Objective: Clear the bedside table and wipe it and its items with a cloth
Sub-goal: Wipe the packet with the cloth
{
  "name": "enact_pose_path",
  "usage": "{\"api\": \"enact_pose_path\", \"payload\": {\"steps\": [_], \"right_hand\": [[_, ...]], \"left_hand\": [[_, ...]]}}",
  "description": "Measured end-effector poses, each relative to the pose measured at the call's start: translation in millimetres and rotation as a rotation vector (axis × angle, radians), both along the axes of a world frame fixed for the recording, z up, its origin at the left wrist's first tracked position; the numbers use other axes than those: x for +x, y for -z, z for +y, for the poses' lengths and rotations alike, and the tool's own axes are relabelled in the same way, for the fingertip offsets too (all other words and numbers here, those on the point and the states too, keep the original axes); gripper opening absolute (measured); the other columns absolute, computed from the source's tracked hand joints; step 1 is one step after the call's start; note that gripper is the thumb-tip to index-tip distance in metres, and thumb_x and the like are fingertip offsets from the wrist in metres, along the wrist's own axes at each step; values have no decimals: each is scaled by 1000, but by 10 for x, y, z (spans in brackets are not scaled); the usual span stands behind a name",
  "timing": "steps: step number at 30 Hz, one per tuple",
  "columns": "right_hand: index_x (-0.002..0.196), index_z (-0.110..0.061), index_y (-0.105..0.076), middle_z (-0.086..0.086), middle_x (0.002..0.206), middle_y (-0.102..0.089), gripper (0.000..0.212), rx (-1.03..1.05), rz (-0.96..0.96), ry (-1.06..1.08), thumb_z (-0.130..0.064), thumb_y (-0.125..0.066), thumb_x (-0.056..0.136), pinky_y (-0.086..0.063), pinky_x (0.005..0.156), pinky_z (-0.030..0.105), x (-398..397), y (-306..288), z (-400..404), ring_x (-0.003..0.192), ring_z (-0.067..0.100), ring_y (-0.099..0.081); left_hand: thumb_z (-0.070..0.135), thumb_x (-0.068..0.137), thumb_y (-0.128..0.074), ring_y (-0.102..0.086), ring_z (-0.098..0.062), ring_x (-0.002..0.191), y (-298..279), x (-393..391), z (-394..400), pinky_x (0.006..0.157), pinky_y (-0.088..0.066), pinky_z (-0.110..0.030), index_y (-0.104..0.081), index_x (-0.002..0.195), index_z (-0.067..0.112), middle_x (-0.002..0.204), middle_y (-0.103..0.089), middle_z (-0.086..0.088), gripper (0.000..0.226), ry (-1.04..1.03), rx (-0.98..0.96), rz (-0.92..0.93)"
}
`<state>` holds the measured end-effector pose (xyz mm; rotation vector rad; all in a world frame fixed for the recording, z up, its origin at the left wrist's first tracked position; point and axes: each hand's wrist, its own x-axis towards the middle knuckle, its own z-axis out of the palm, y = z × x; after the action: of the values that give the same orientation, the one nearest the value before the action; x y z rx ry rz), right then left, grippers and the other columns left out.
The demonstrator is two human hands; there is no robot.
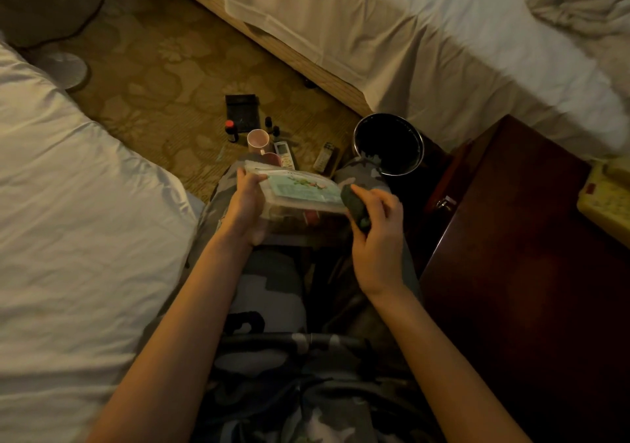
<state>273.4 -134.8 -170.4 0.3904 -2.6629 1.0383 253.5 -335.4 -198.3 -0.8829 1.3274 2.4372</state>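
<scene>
Dim room, patterned carpet (pixel 163 78) between two white-sheeted beds; the person sits with knees toward a dark wooden bedside table (pixel 518 238) at right. Table top mostly bare — only a yellowish telephone (pixel 606 197) at its far edge. Cleared items stand on the carpet: pink mug (pixel 258 140), small dark bottles (pixel 231 131), remote control (pixel 284 154), a dark pouch (pixel 242 112). Black bin (pixel 388 142) beside the table.

Left hand (pixel 247 204) grips the left end of a clear plastic container (pixel 300 192) with a green label, held over the lap. Right hand (pixel 375 228) is wrapped around a dark wadded cloth (pixel 356 207), touching the container's right edge.

Step in hand, as judged: wiping an individual item. Next move calls for dragging the cloth across lid and sides while the left hand steadies — then setting the container down.
</scene>
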Motion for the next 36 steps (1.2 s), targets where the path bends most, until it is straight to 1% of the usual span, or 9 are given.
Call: {"api": "enact_pose_path", "payload": {"steps": [3,6,11,14,17,22,26,33,36], "right_hand": [[127,-13,-48,11,123,-39,48,-33,221,-186,-6,-60,80,-36,104,25,105,-188,-289,115,25,-43],[119,-7,-59,14,121,-40,33,160,381,-479,-10,-60,87,-46,94,41,91,-167,-566,110,31,-45],[104,-6,-69,22,115,-61,20,323,403,-521,-12,-55,90,-47,83,41,-115,-105,-632,109,33,-50],[105,-8,-69,20,118,-60,20,338,333,-575,-14,-63,86,-46,84,40,-198,-126,-489,110,31,-51],[104,-7,-68,21,119,-60,27,339,256,-641,-17,-72,79,-47,83,40,-249,-142,-363,110,28,-46],[99,-6,-64,21,116,-59,25,339,173,-665,-20,-69,79,-47,84,41,-403,-86,-10,104,33,-54],[96,-6,-63,17,115,-60,17,364,105,-632,-9,-65,80,-51,82,44,-479,20,450,101,32,-55],[98,-8,-64,11,106,-64,43,681,36,-520,10,-74,60,-46,70,35,-581,-154,586,93,30,-56],[113,-13,-61,7,114,-59,40,621,-339,-323,8,-58,79,-41,75,30,-592,-206,720,106,28,-54]], "left_hand": [[52,91,-37,-64,-35,104,-11,-27,8,81,-55,-42,-33,144,7,127,-57,-22,70,-29,32,-97],[56,97,-26,-45,-36,129,-61,1,37,91,-47,-41,-24,149,12,146,-41,-13,69,77,-12,-188],[49,100,-27,-28,-31,141,-102,-15,12,110,-29,-39,-28,147,9,153,-29,-10,62,115,-66,-187],[34,102,-32,-42,-33,132,-60,-116,-16,98,-41,-36,-19,151,9,142,-43,-14,57,133,-167,-177],[29,101,-33,-60,-25,89,-47,-140,14,61,-48,-30,-15,152,20,135,-48,-18,55,80,-194,-174],[34,104,-25,-63,-17,62,-197,-87,122,43,-50,-22,-48,129,7,97,-66,-19,43,49,-210,-154],[28,103,-28,-66,-19,68,-189,-123,72,43,-52,-26,-8,152,10,120,-58,-20,55,5,-121,-130],[31,101,-32,-63,-27,92,-216,-126,88,49,-55,-28,-13,152,12,142,-42,-23,57,-76,-110,-151],[34,103,-30,-68,-21,80,-355,-24,106,55,-54,-25,-49,129,3,119,-60,-21,45,-106,-96,-160]]}}
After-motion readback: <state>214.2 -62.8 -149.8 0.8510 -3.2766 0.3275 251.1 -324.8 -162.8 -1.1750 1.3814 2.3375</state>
